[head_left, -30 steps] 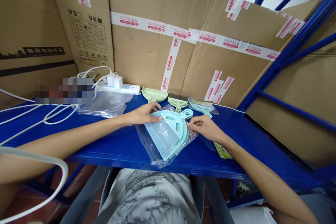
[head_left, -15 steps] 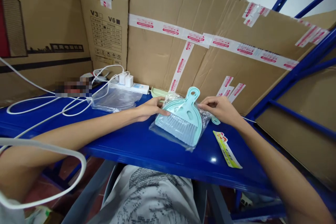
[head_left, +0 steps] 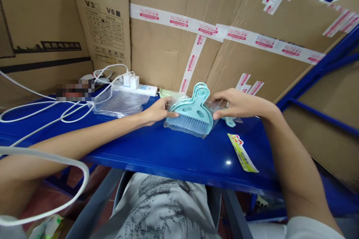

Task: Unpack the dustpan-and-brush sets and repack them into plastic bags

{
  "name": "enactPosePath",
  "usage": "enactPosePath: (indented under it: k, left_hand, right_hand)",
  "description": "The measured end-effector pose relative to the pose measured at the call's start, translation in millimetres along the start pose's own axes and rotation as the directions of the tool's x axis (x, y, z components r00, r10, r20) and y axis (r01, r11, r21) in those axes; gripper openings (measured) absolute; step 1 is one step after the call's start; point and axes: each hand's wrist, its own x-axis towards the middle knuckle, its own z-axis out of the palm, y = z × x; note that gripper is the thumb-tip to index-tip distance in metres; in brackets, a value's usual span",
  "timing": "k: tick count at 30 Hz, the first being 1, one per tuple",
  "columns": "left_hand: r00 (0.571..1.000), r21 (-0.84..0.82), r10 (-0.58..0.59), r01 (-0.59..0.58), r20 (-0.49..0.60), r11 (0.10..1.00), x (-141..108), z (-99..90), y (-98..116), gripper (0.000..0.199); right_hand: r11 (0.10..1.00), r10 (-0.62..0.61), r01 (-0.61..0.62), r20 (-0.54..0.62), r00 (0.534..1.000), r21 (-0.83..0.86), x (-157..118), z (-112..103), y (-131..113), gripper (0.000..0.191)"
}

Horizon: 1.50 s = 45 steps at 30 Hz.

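A light-blue brush and dustpan set [head_left: 198, 108] stands tilted over the blue table, handles upward, bristles toward me. Clear plastic wrap [head_left: 186, 130] surrounds its lower part. My left hand [head_left: 161, 112] grips the left edge of the wrapped set, thumb in front. On the right side, my right hand [head_left: 232, 104] pinches the wrap and the set's edge between thumb and fingers. A yellow-green and white printed card [head_left: 242, 153] lies on the table to the right. Behind my right hand, part of another light-blue handle [head_left: 230, 121] shows.
White cables [head_left: 70, 108] loop over the left of the blue table [head_left: 168, 157]. A power strip [head_left: 147, 90] with chargers, clear plastic bags [head_left: 120, 102] and a pale green item [head_left: 166, 93] lie behind. Taped cardboard [head_left: 174, 56] rises at the back; a blue frame [head_left: 303, 82] stands right.
The wrapped set has been tilted more upright, its lower edge moving away from me. My right hand has turned, its thumb now lower on the set's right edge. The view has shifted slightly.
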Motion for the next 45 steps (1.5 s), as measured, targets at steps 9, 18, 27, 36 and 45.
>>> enactPosePath:
  k: [9,18,27,36,45]
  left_hand:
    - [1.000,0.078,-0.011,0.010,0.018,0.997,-4.6,0.9,4.7,0.060]
    - [0.997,0.094,0.076,-0.075,-0.009,0.993,-6.5,2.0,15.1,0.068]
    - [0.990,0.122,0.142,-0.139,-0.015,0.983,-9.1,1.0,18.1,0.066]
    - [0.963,0.116,0.265,-0.258,-0.052,0.959,-8.6,1.2,23.6,0.062]
    - [0.943,0.175,0.312,-0.290,-0.118,0.941,-5.8,-1.7,19.6,0.051]
  right_hand:
    - [0.979,-0.105,0.089,-0.078,0.991,-0.182,3.5,10.0,0.9,0.027]
    - [0.983,-0.148,0.125,-0.190,0.971,-0.132,1.4,2.3,1.4,0.033]
    - [0.988,-0.140,0.119,-0.255,0.957,-0.095,0.1,1.5,3.6,0.037]
    - [0.985,-0.159,0.135,-0.276,0.948,-0.106,-1.5,-1.6,0.8,0.039]
    - [0.986,-0.148,0.121,-0.284,0.947,-0.111,-3.6,-2.4,3.2,0.039]
